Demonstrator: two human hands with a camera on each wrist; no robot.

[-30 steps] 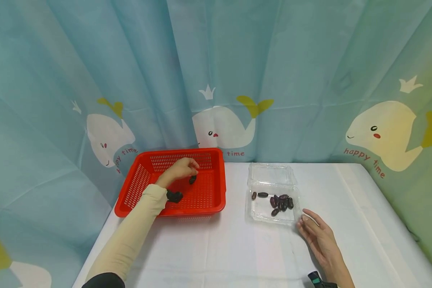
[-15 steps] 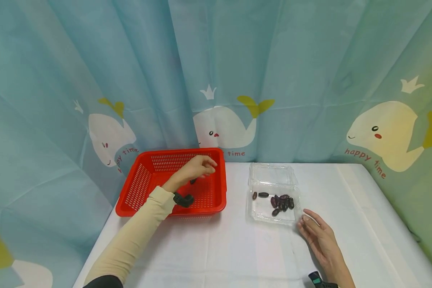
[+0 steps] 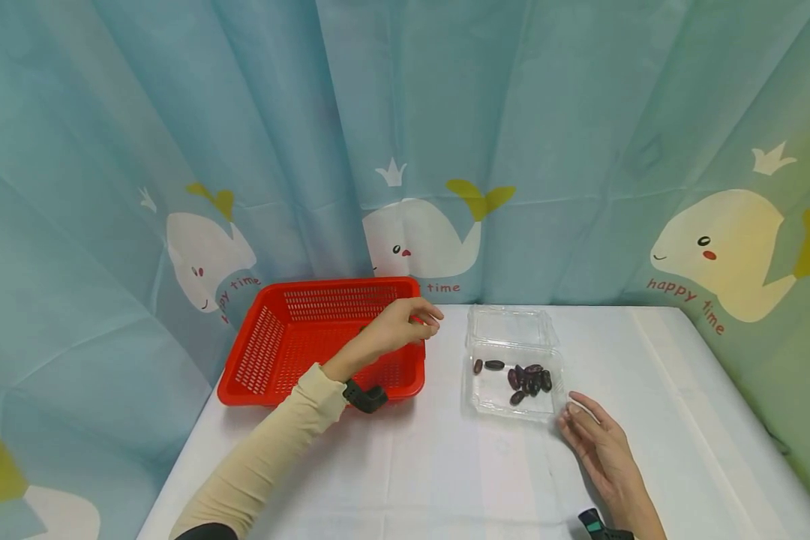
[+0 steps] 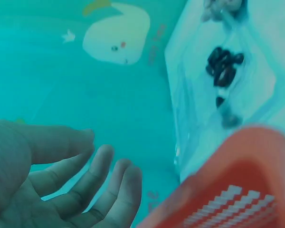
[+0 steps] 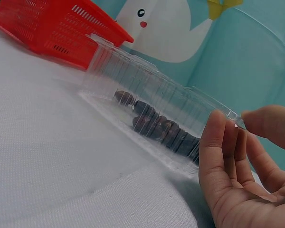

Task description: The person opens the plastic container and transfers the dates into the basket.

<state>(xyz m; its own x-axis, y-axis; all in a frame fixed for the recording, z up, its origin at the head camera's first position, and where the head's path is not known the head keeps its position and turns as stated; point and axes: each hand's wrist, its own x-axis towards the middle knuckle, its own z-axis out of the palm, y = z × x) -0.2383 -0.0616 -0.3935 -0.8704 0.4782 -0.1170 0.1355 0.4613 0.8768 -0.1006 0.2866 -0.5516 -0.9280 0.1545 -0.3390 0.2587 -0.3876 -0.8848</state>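
Note:
My left hand (image 3: 400, 326) passes over the right rim of a red plastic basket (image 3: 253, 367). Its fingers are loosely bent, and I see nothing between them in the left wrist view. Within the basket, a dark date is almost wholly hidden behind this hand. To the right, a clear plastic clamshell box (image 3: 489, 401) lies with its lid folded back. Several dark dates (image 3: 528, 382) are inside, mostly bunched towards the right. My right hand (image 5: 249, 168) pinches the box's rim between thumb and fingers at its front right corner.
A white cloth (image 3: 439, 480) covers the table. Behind it hangs a blue-green curtain (image 3: 567, 150) printed with whales. The basket's raised rim stands between its inside and the box.
My left hand has moved right from inside the basket to above its right rim, leaving a dark date behind in the basket. My right hand and the box have stayed still.

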